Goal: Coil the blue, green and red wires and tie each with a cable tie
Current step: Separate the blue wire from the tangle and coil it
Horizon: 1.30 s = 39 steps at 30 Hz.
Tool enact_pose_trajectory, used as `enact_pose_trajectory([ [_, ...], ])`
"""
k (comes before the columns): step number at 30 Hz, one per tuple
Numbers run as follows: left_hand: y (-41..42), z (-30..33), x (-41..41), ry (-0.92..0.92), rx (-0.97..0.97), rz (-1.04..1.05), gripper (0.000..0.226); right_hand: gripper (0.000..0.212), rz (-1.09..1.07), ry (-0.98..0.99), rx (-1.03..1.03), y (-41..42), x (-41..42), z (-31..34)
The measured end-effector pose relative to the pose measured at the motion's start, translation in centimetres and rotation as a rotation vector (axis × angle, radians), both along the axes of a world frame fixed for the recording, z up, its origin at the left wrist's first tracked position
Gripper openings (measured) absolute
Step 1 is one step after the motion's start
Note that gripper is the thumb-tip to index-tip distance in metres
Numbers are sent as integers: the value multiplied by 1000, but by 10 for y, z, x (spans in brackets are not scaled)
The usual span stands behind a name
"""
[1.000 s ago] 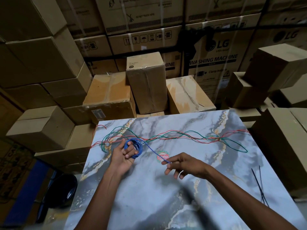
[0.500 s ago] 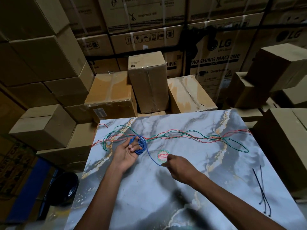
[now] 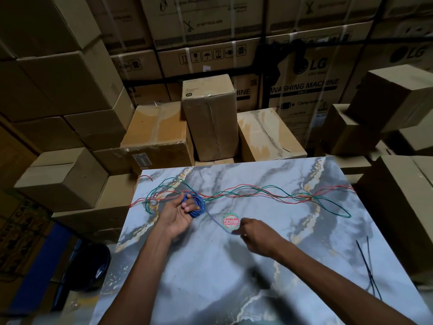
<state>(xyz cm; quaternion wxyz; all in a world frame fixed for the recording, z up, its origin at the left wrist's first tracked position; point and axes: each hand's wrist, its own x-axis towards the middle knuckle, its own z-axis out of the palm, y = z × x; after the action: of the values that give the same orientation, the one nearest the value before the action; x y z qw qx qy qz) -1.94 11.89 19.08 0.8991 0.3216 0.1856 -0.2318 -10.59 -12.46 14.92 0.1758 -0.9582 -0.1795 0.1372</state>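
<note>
Blue wire is mostly wound into a small coil near the table's left edge, its free tail running right. Green wire and red wire lie uncoiled, tangled along the far edge. Black cable ties lie crossed by the right edge

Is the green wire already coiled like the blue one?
No. The green wire lies stretched loose across the table, tangled with the red wire.
</note>
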Motion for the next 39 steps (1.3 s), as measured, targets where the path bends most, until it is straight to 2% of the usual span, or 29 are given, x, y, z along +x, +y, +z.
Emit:
enact_pose_trajectory([
  [4,-15,-7,1,-48,94,102,28,37,195,-24,61,26,-14,21],
  [8,-27,-17,-5,-106,195,0,26,21,301,-91,165,38,-12,61],
  [11,-40,-17,-18,-185,357,-134,30,16,234,-125,309,30,1,100],
  [15,-51,-11,-37,-419,594,-322,39,16,168,-171,394,16,19,127],
  [19,-55,-3,-47,-585,655,-423,43,7,15,-252,502,1,34,120],
  [24,-57,5,-51,-572,580,-393,42,6,-196,-255,696,-12,48,105],
  [28,-56,9,-50,-565,598,-399,39,8,-281,-208,742,-15,46,82],
  [30,-55,6,-48,-560,546,-390,40,11,-313,-157,769,-12,39,70],
  [33,-53,5,-46,-467,486,-338,42,14,-320,-103,764,-4,25,56],
  [39,-49,8,-48,-218,427,-282,55,27,-183,-159,660,6,8,67],
])
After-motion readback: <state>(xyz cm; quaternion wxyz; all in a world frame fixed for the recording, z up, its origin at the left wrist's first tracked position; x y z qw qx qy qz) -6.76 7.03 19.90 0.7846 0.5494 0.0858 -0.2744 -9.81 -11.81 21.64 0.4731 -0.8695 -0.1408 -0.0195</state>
